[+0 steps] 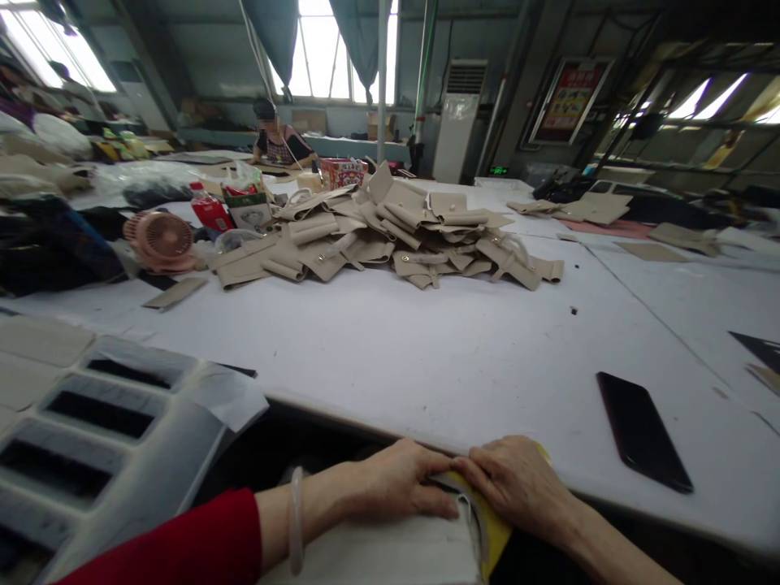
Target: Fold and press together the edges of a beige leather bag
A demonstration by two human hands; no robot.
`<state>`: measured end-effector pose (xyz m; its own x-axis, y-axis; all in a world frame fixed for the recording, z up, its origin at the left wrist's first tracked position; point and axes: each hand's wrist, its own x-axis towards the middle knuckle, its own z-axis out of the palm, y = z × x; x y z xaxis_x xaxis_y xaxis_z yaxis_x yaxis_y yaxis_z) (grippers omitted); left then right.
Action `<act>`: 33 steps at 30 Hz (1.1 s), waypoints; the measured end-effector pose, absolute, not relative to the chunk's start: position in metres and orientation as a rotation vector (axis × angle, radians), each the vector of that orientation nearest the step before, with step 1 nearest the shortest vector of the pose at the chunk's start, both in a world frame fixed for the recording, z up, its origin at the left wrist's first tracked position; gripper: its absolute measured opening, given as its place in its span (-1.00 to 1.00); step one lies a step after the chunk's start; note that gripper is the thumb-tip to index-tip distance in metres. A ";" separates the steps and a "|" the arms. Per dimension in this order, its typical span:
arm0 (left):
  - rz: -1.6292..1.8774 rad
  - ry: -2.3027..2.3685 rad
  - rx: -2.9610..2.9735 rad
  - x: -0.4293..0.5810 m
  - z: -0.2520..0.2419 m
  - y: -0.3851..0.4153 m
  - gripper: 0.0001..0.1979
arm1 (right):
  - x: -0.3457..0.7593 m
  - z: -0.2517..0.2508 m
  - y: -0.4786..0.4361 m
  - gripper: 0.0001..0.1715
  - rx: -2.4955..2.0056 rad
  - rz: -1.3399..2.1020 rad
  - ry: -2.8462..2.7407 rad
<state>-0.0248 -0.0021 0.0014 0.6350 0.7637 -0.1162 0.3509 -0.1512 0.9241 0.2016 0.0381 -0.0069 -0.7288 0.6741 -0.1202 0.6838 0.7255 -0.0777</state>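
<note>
My left hand [399, 481], with a pale bangle on its wrist, lies over the top of a whitish bundle or box [390, 552] at the bottom centre. Its thumb and fingers press on the far right corner of that piece. My right hand [517, 486] is curled around a yellow edge [496, 538] at the right side of the bundle. The fingertips of both hands nearly meet there, in front of the table's near edge. What lies under the right fingers is partly hidden.
A heap of beige leather-like pieces [390, 231] lies across the white table [390, 349]. A black phone [644, 431] rests at the right. Grey slotted trays [103, 414] stand at the left. Behind are a pink fan [159, 240], a red bottle [209, 209] and a seated person [281, 146].
</note>
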 end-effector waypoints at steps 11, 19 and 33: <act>0.317 1.070 1.832 -0.023 0.003 -0.005 -0.75 | 0.199 -0.012 0.028 -0.34 1.164 -0.120 2.853; 0.246 1.077 2.026 -0.018 0.004 -0.007 -0.72 | 0.201 -0.016 0.019 -0.32 1.175 -0.120 2.836; 0.114 1.081 1.712 -0.027 0.008 -0.004 -0.48 | 0.204 -0.025 -0.036 -0.35 1.355 -0.073 2.769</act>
<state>-0.0271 -0.0040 0.0076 0.5860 0.6988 -0.4102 0.5980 -0.0314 0.8008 0.2041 -0.0362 -0.0249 -0.6123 0.7873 -0.0727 0.7900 0.6129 -0.0169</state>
